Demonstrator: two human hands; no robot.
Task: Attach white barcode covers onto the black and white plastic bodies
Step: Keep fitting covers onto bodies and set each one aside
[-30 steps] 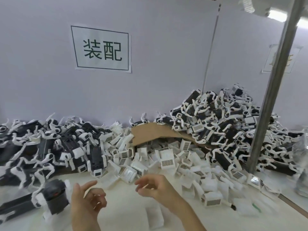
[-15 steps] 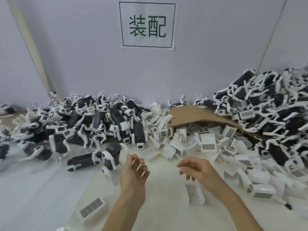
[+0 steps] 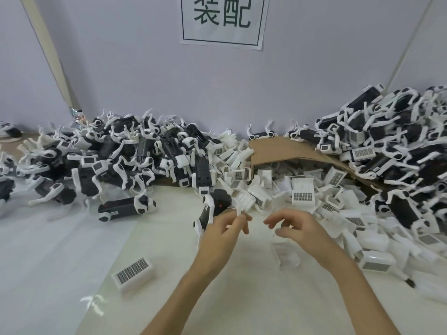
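A black and white plastic body (image 3: 216, 207) stands upright at the near edge of the heaps. My left hand (image 3: 222, 235) reaches it from below, and its fingertips pinch one of its white legs. My right hand (image 3: 298, 229) hovers just to the right with loosely curled fingers and holds nothing. A white barcode cover (image 3: 286, 256) lies on the table right under that hand. Another barcode cover (image 3: 133, 274) lies alone at the near left, barcode face up.
A heap of black and white bodies (image 3: 116, 160) fills the back left, and a taller heap (image 3: 399, 146) the back right. Loose white covers (image 3: 302, 194) spill from under a brown cardboard sheet (image 3: 278, 148). One body (image 3: 125, 207) lies alone at the left. A wall stands behind.
The view has swung left and down. My left hand has moved up to the standing body and taken hold of its white leg. My right hand still hovers above the loose cover.
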